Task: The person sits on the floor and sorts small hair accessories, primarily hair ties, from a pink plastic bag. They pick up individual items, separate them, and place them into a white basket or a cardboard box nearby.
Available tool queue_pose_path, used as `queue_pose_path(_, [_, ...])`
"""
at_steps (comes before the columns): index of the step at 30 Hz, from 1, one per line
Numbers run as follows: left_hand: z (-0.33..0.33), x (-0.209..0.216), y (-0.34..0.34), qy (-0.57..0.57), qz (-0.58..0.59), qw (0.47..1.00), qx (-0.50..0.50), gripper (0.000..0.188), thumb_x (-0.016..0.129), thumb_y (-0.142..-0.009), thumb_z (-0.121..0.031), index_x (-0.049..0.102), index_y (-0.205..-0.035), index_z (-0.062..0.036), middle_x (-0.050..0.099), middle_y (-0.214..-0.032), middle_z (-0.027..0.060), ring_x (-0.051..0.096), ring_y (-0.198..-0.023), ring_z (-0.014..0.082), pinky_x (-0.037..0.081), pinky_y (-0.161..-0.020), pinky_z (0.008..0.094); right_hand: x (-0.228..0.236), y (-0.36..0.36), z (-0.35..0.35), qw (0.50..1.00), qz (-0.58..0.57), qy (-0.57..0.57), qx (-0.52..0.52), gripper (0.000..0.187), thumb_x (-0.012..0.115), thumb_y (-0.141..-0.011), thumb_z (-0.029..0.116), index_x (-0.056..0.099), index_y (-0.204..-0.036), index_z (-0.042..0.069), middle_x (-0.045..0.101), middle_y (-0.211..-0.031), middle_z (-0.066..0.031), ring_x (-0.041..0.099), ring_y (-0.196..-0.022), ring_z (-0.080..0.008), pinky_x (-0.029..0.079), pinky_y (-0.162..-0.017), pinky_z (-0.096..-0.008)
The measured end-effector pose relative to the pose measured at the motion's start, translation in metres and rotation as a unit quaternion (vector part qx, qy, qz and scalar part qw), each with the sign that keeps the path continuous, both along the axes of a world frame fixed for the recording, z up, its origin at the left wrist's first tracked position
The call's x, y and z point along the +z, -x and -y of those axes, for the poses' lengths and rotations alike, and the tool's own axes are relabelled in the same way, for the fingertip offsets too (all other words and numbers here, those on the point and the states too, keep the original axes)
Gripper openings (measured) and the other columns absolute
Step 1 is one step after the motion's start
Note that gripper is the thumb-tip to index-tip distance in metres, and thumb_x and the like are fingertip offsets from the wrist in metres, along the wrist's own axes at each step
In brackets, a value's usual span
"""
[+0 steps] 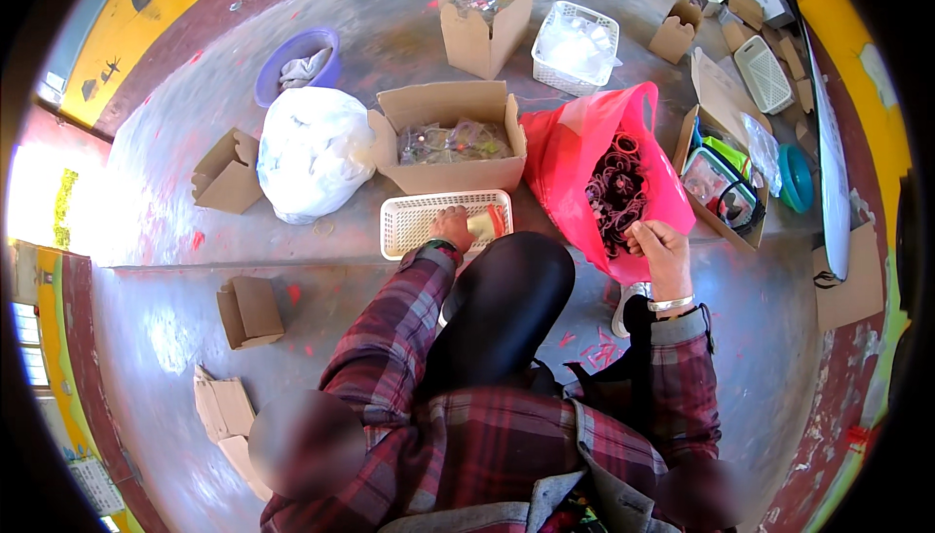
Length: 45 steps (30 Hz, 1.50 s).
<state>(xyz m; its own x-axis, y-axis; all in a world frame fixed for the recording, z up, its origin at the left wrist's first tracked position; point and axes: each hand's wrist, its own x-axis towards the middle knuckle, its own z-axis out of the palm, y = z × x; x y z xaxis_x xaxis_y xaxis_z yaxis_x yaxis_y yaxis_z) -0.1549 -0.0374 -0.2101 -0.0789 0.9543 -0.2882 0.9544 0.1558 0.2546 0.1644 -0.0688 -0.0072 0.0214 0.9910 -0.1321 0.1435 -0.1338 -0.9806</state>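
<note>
My left hand [451, 227] reaches into a shallow white plastic basket [392, 237] in front of my raised knee. Its fingers look apart, and beside them lies a small cream-coloured packet with a red edge [485, 223]. To the right, a bright pink-red plastic bag [565, 168] stands wide at the mouth, filled with a tangle of dark and pinkish elastic hair ties [617, 190]. At the bag's near rim, my right hand [664, 253] has thumb and fingers pinched together close to the ties. What sits between those fingertips is too small to make out.
Behind the basket stands a cardboard box [443, 179] holding clear-wrapped items. A stuffed white plastic bag [317, 158] and a purple basin [268, 75] are at left. Farther back are another filled box [477, 41] and a white basket [575, 75]. A cluttered box [745, 231] stands at right.
</note>
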Motion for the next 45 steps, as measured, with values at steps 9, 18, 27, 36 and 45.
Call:
queue_pose_path(9, [-0.008, -0.002, 0.000, 0.046, 0.124, 0.991, 0.036, 0.038, 0.064, -0.071, -0.025, 0.055, -0.104, -0.0098, 0.062, -0.102, 0.0164, 0.058, -0.097, 0.0340, 0.044, -0.084, 0.0424, 0.002, 0.001, 0.001, 1.000, -0.010, 0.012, 0.008, 0.018, 0.057, -0.085, 0.012, 0.063, -0.079, -0.004, 0.059, -0.067, -0.0040, 0.054, -0.061, -0.0083, 0.043, -0.057, -0.0213])
queue_pose_path(18, [-0.020, -0.030, 0.014, -0.011, 0.136, 0.991, -0.006, 0.030, 0.059, -0.077, -0.035, 0.064, -0.086, -0.0069, 0.063, -0.084, 0.0180, 0.060, -0.085, 0.0358, 0.046, -0.074, 0.0446, -0.006, 0.004, -0.001, 0.999, 0.034, 0.015, 0.039, 0.019, 0.058, -0.084, 0.012, 0.064, -0.076, -0.005, 0.060, -0.067, -0.0032, 0.055, -0.061, -0.0077, 0.044, -0.057, -0.0214])
queue_pose_path(27, [-0.026, -0.030, 0.011, 0.006, 0.108, 0.993, -0.039, 0.030, 0.059, -0.076, -0.033, 0.066, -0.086, -0.0063, 0.063, -0.086, 0.0194, 0.060, -0.084, 0.0366, 0.047, -0.075, 0.0450, -0.016, 0.009, 0.002, 0.961, 0.180, -0.057, 0.201, 0.023, 0.059, -0.079, 0.024, 0.062, -0.074, 0.002, 0.055, -0.060, -0.0148, 0.054, -0.053, -0.0275, 0.041, -0.052, -0.0344])
queue_pose_path(36, [-0.023, -0.017, 0.008, 0.037, 0.133, 0.990, 0.007, 0.029, 0.066, -0.071, -0.033, 0.067, -0.084, -0.0081, 0.064, -0.082, 0.0182, 0.061, -0.081, 0.0351, 0.047, -0.073, 0.0430, -0.012, 0.008, 0.003, 0.955, 0.204, -0.075, 0.201, 0.023, 0.058, -0.077, 0.026, 0.063, -0.075, 0.003, 0.057, -0.066, -0.0174, 0.058, -0.064, -0.0336, 0.043, -0.057, -0.0392])
queue_pose_path(45, [-0.023, -0.029, 0.010, -0.016, 0.117, 0.993, -0.008, 0.026, 0.068, -0.071, -0.032, 0.066, -0.082, -0.0086, 0.064, -0.081, 0.0179, 0.061, -0.079, 0.0349, 0.047, -0.072, 0.0436, -0.011, 0.009, 0.004, 0.954, 0.206, -0.086, 0.203, 0.023, 0.058, -0.077, 0.026, 0.063, -0.074, 0.003, 0.056, -0.066, -0.0176, 0.057, -0.064, -0.0343, 0.043, -0.057, -0.0397])
